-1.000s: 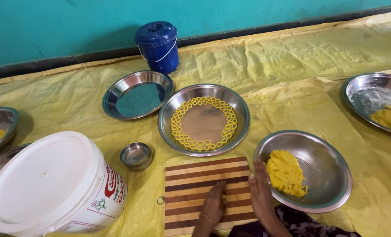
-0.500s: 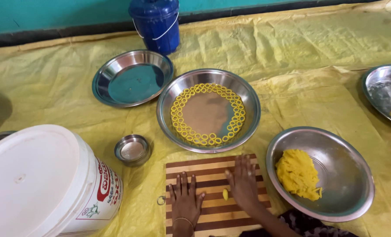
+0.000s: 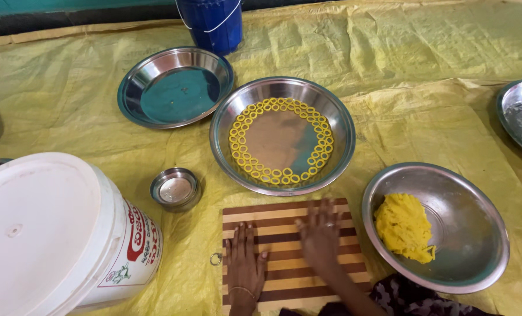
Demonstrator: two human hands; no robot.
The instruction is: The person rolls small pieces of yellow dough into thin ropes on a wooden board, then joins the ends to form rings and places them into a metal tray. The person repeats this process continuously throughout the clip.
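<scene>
A striped wooden cutting board (image 3: 272, 217) lies at the bottom centre on the yellow sheet. My left hand (image 3: 245, 263) rests flat on its left part, fingers spread. My right hand (image 3: 319, 234) lies palm down on the board's middle, blurred by motion; whatever is under it is hidden. Beyond the board stands a steel plate (image 3: 282, 136) with small yellow dough rings arranged in a circle. To the right, a steel bowl (image 3: 466, 234) holds a lump of yellow dough (image 3: 404, 227).
A white lidded bucket (image 3: 50, 234) stands at the lower left, with a small steel cup (image 3: 175, 189) beside it. An empty steel plate (image 3: 176, 86) and a blue lidded can (image 3: 214, 20) are farther back. Another steel plate (image 3: 521, 114) sits at the right edge.
The view has tilted down and closer. My right hand slid forward over the board's middle, and the small yellow dough piece seen between my hands is now out of sight.
</scene>
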